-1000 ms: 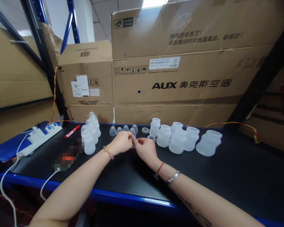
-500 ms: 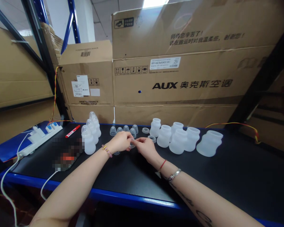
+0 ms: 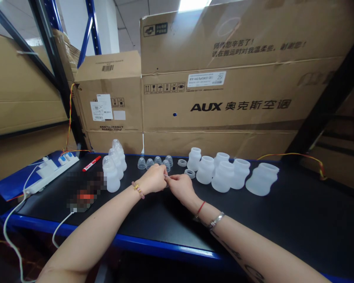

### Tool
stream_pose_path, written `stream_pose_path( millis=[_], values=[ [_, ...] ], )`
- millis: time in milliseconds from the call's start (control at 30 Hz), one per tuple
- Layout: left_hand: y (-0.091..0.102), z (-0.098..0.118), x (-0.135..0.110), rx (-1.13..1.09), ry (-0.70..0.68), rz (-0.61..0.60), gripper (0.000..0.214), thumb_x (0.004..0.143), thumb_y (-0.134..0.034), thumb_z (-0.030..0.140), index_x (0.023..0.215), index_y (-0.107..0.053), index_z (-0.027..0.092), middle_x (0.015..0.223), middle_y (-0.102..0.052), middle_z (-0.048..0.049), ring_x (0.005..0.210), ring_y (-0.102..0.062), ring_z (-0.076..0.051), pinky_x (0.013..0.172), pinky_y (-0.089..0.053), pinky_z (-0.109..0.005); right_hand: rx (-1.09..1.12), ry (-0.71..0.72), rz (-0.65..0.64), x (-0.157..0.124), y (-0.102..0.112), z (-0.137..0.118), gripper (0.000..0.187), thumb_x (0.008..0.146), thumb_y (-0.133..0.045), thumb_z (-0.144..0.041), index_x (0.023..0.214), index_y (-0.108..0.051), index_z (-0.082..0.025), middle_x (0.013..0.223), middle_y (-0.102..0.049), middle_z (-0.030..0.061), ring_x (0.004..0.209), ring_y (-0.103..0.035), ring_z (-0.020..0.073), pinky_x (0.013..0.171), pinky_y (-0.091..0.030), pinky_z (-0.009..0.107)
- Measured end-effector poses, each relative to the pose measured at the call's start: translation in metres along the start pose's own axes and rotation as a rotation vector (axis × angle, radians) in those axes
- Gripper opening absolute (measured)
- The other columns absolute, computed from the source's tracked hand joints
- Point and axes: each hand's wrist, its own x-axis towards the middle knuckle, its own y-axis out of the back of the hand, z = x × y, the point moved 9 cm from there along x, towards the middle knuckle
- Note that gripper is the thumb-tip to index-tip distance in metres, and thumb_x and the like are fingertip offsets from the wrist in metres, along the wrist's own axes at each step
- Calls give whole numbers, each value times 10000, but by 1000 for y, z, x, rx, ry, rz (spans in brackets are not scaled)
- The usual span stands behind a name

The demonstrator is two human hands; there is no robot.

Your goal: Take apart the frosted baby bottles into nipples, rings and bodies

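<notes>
Head view: a small pale part (image 3: 165, 177) pinched at the fingertips (image 3: 169, 177)

The small pale part sat between the two hands, above the black bench top (image 3: 165, 232). Most of it was hidden by the fingers, so its exact shape could not be told. On the right hand (image 3: 181, 188), the thumb and forefinger closed on it, while the left hand (image 3: 154, 179) curled its fingers down against it from the other side. A thin, light piece like this was best held gently by its edge, with both wrists kept low and steady.

Just beyond the hands stood a row of five clear domed caps (image 3: 157, 160), glossy and thin-walled. To their right lay two flat translucent rings (image 3: 182, 162). Six frosted, waisted bottle bodies (image 3: 222, 177) stood further right, their matte plastic rounded at the shoulders and open at the neck. Three milky bottles (image 3: 111, 177) topped with clear domes stood left of the hands.

Further left lay a red marker (image 3: 91, 163) and a white power strip (image 3: 53, 175). Large cardboard cartons (image 3: 216, 106) rose behind the bench.
</notes>
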Motion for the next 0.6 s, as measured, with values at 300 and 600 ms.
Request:
stream_pose_path(
  millis=[300, 600],
  values=[
    [2, -5, 7, -160, -12, 34, 139, 842, -503, 144, 872, -639, 151, 886, -657, -70, 662, -621, -128, 639, -504, -229, -1, 87, 37, 10, 6, 1, 267, 727, -627, -342, 593, -741, -140, 479, -589, 21, 494, -464, 137, 492, -301, 266],
    [-1, -6, 7, -184, -45, -73, 340, 838, -447, 145, 1046, -716, 152, 873, -733, -71, 628, -660, -143, 602, -504, -224, 117, 46, 24, 17, 7, 9, 173, 659, -687, -296, 634, -705, -126, 467, -548, -11, 473, -426, 108, 488, -310, 253]
  ],
)
